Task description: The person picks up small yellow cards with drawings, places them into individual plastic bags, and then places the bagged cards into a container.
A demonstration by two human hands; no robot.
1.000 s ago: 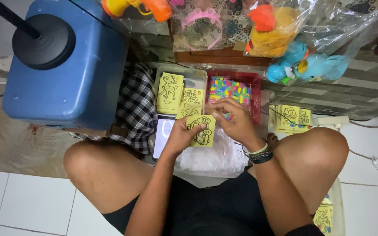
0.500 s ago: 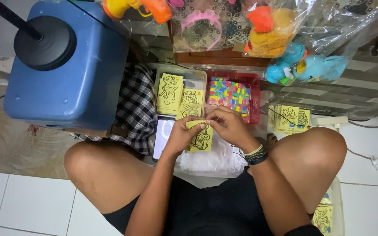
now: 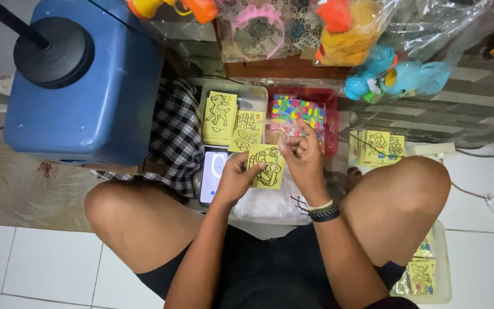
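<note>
card [image 3: 267,167] held between both knees, phone [image 3: 212,174] left, trays [image 3: 258,94] behind.

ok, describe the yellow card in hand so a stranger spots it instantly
Start at the big blue container, then move right to the red tray of coloured bits. Just below it, the left hand holds a yellow card; unlike the stacked cards, it is lifted and shows a car outline.

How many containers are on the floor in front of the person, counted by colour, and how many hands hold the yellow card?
Clear tray with yellow picture cards: 1
Red tray with coloured pieces: 1
Blue container with black lid: 1
Hands on the yellow card: 2, left hand and right hand
Total: 3 containers, 2 hands
</note>
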